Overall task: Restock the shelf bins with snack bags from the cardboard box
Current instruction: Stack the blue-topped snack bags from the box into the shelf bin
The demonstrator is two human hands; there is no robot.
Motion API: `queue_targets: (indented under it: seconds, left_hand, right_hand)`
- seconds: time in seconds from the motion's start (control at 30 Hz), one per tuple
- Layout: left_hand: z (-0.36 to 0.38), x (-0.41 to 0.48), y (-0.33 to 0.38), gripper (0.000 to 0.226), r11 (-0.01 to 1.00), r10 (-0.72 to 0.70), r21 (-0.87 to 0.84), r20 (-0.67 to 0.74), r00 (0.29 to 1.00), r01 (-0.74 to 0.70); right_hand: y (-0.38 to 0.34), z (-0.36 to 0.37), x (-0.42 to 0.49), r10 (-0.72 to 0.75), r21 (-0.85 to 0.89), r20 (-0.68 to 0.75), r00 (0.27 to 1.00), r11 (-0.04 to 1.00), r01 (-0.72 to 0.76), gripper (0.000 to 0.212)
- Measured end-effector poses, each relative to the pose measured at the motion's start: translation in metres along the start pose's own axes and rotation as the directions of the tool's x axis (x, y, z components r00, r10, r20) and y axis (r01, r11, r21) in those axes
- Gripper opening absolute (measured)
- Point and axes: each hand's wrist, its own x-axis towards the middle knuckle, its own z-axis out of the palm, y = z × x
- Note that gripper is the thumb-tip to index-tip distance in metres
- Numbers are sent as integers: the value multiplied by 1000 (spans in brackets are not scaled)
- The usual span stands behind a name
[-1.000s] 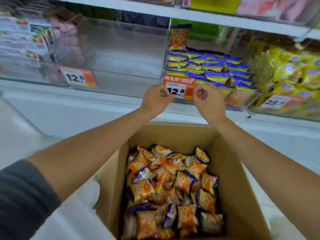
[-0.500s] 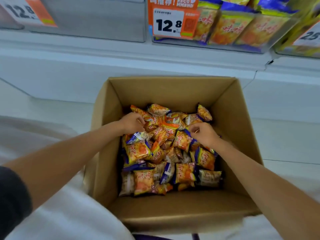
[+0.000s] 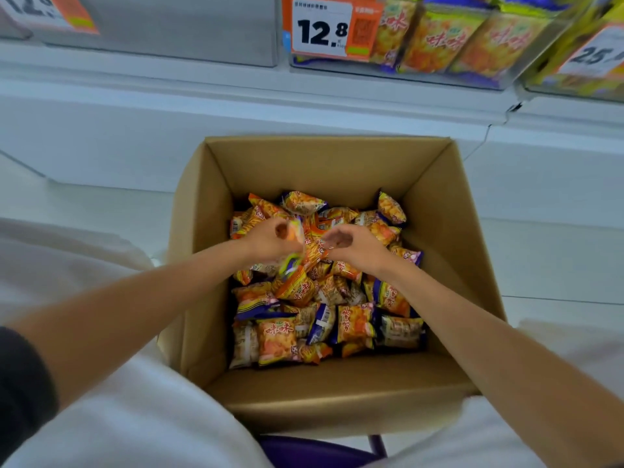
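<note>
Inside the cardboard box [image 3: 435, 238], your left hand [image 3: 270, 239] clutches a snack bag [image 3: 291, 263]; your right hand [image 3: 356, 246] curls, hold unclear. The slick bag may slip free.

An open cardboard box [image 3: 320, 163] is filled with orange snack bags [image 3: 354, 322]; the far right shelf bin [image 3: 439, 75] is stocked.

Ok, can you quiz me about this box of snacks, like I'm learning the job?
1. True or false: the cardboard box is empty.
2. The price tag on the shelf bin of orange bags reads: A) 12.8 B) 3.5 C) 40
3. Fill in: the left hand holds a ____.

Key: 1 false, it holds many snack bags; 2 A; 3 snack bag.
</note>
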Motion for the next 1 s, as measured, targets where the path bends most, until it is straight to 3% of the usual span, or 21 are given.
queue_targets:
  seconds: [0.07,0.1,0.17,0.2,0.27,0.33,0.4,0.47,0.53,0.6,0.67,0.73,0.8,0.9,1.0]
  left_hand:
    - [-2,-2,20,54,885,-165,-440,17,986,155]
    - [-4,-6,30,45,804,-207,-552,87,975,220]
    - [-6,-14,42,36,706,-210,-645,203,957,292]
    - [-5,-17,45,43,715,-205,-629,229,952,305]
    - [-3,-17,44,75,861,-183,-445,179,967,246]
    - [-1,-18,41,86,987,-20,-160,76,997,32]
    - [-1,-17,36,71,993,110,-54,106,988,-104]
    - [2,-12,28,46,995,84,-73,130,988,-75]
    - [6,-5,16,40,997,45,-58,50,998,-42]
    - [8,2,1,46,998,-25,-64,-11,1000,25]
    - [10,5,-7,49,991,-80,-111,-18,997,78]
    - [13,5,-8,47,984,-106,-148,-35,994,99]
    - [14,5,-7,50,982,-120,-154,-57,991,110]
    - [10,7,-7,70,974,-129,-199,-89,988,109]
    - [4,5,-1,67,962,-88,-271,-182,979,36]
  right_hand:
    - [-15,-1,-8,0,139,96,995,990,-14,49]
    - [-19,-1,-11,-16,158,101,995,987,0,56]
    - [-24,2,-13,-92,120,-38,995,988,96,50]
    - [-25,1,-15,-125,111,-133,983,984,141,42]
    - [-24,-5,-17,-91,164,-208,974,978,127,29]
    - [-19,-12,-18,-23,252,-95,995,967,46,27]
    - [-15,-13,-17,13,286,27,1000,958,-21,28]
    - [-10,-4,-14,82,413,54,995,906,-97,31]
    - [4,7,-9,176,446,58,983,876,-183,33]
    - [28,20,-6,199,72,148,969,975,-211,43]
    - [54,41,-8,247,-348,303,920,928,-134,62]
    - [74,61,-12,237,-557,367,900,831,8,66]
    - [86,70,-12,158,-633,362,919,765,118,50]
    - [80,51,-5,108,-489,234,966,872,21,25]
    - [44,7,3,106,-80,-23,994,991,-108,17]
